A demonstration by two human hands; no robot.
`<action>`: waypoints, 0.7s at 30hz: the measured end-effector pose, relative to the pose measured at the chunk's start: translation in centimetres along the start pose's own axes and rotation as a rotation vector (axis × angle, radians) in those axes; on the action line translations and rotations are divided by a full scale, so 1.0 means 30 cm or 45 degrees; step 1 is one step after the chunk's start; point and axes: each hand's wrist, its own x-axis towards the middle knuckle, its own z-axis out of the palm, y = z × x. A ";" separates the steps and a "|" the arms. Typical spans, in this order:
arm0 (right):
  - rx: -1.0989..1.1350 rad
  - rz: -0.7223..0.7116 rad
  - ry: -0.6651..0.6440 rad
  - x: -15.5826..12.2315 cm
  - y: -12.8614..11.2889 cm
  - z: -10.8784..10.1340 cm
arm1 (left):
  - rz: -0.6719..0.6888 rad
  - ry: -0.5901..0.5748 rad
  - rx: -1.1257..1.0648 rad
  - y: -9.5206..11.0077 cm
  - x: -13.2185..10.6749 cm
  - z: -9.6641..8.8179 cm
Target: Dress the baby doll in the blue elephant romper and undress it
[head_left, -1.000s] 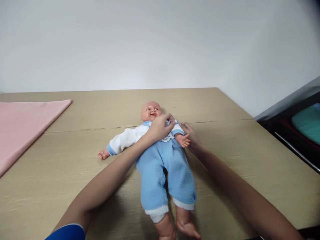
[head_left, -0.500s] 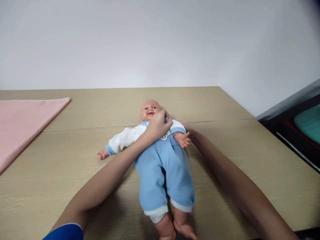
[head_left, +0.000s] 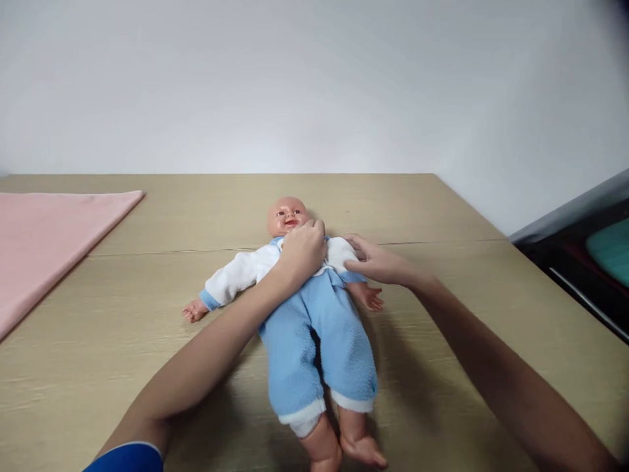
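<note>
Wooden counter (head_left: 442, 216) carries doll (head_left: 314, 328) face-up; your left hand (head_left: 303, 252), fingers curled into collar, pins chest; right hand (head_left: 378, 264) fingers together touch sleeve.

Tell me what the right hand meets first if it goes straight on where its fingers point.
The white sleeve of the baby doll: the right hand seems to touch it. The left hand, on the doll's chest, lies just beyond, though depth is unclear.
</note>
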 end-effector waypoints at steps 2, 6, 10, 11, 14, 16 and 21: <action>-0.286 0.035 -0.111 -0.047 -0.017 -0.053 | -0.058 0.004 0.041 -0.005 -0.005 -0.010; -0.804 -0.044 -0.038 -0.093 -0.042 -0.095 | -0.091 0.052 0.078 -0.018 -0.009 -0.015; -0.870 0.014 0.005 -0.097 -0.039 -0.056 | -0.064 0.063 0.080 -0.018 -0.009 -0.001; -0.842 0.012 0.006 -0.098 -0.032 -0.046 | -0.064 0.063 0.082 -0.016 -0.010 0.002; -0.773 -0.081 0.015 -0.096 0.006 -0.028 | -0.067 0.067 0.077 -0.008 -0.012 0.006; -0.746 -0.180 0.037 -0.088 0.047 -0.028 | -0.056 0.077 0.040 -0.004 -0.016 0.007; -0.904 -0.260 0.162 -0.049 0.177 -0.039 | 0.085 0.200 -0.061 -0.023 -0.050 0.018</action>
